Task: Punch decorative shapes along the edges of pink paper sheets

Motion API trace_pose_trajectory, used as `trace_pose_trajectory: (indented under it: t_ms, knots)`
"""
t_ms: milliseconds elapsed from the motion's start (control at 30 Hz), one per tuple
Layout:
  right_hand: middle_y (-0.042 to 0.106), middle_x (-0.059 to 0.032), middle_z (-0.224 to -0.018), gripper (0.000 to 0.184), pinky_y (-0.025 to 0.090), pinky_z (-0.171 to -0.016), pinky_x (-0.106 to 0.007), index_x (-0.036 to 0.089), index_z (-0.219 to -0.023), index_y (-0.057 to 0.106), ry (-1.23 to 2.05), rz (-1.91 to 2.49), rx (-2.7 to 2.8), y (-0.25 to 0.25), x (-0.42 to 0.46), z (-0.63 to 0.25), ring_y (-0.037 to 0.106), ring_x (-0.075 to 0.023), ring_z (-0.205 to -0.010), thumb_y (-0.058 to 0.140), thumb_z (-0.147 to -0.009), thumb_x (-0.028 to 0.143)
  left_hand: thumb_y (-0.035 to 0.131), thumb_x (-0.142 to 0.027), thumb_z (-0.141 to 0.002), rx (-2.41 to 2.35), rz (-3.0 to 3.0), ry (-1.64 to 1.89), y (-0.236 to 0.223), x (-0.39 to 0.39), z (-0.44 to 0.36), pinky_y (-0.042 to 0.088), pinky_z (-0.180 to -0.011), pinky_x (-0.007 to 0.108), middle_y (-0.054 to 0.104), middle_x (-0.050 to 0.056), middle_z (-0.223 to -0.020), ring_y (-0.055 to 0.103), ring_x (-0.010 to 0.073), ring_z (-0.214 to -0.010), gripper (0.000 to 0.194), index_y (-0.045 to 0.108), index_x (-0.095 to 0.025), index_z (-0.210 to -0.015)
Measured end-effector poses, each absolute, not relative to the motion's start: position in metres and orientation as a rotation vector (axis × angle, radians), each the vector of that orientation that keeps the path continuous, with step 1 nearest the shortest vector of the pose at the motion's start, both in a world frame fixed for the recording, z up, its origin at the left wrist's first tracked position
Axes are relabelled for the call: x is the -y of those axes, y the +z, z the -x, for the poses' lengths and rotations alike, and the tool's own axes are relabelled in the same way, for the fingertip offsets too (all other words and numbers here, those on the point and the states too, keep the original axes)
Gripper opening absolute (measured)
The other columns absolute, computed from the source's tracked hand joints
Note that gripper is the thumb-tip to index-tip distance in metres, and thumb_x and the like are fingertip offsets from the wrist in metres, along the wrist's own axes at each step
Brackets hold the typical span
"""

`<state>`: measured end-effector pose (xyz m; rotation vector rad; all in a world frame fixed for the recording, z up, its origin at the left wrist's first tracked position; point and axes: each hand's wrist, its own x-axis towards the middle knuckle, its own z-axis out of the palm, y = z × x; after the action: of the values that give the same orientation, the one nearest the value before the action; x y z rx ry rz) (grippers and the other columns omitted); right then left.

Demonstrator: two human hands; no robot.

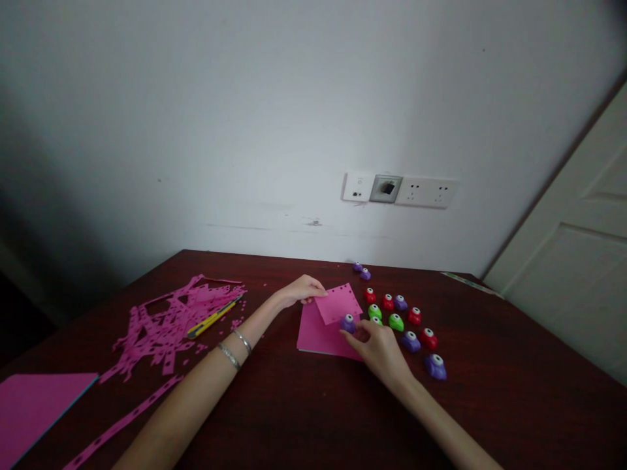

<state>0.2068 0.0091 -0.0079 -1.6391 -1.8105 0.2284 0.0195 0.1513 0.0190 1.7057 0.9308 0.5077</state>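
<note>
My left hand [304, 289] pinches the upper left corner of a small pink paper square [340, 302], which has punched holes along its top and right edges. In my right hand [378, 346] is a purple craft punch [348, 323], gripped between thumb and fingers at the lower edge of that square. Whether the paper sits inside the punch's slot I cannot tell. Beneath both lies a larger stack of pink paper [313, 334]. Just right of my right hand stand several more punches, among them a green punch [396, 321], a red punch [428, 338] and a purple punch [435, 367].
Pink paper scraps [166, 320] with punched holes are heaped at the left, a yellow utility knife [214, 318] on them. A pink sheet stack [39, 411] lies at the front left. A ruler-like strip [470, 283] is at the back right. The wall carries sockets [426, 192].
</note>
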Motion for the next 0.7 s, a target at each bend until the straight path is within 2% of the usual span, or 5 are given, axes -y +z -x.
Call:
trace_pose_trajectory:
  t_ms: [700]
  knots:
    - [0.057, 0.0, -0.053, 0.03, 0.034, -0.05, -0.023, 0.019, -0.055, 0.051, 0.187, 1.682, 1.848, -0.011, -0.0104, -0.209, 0.05, -0.0123, -0.049, 0.055, -0.075, 0.041, 0.068, -0.035, -0.066, -0.896, -1.67, 0.458, 0.0169, -0.151, -0.021, 0.02, -0.041, 0.02, 0.043, -0.005, -0.046, 0.035, 0.0044, -0.041, 0.026, 0.066, -0.012, -0.077]
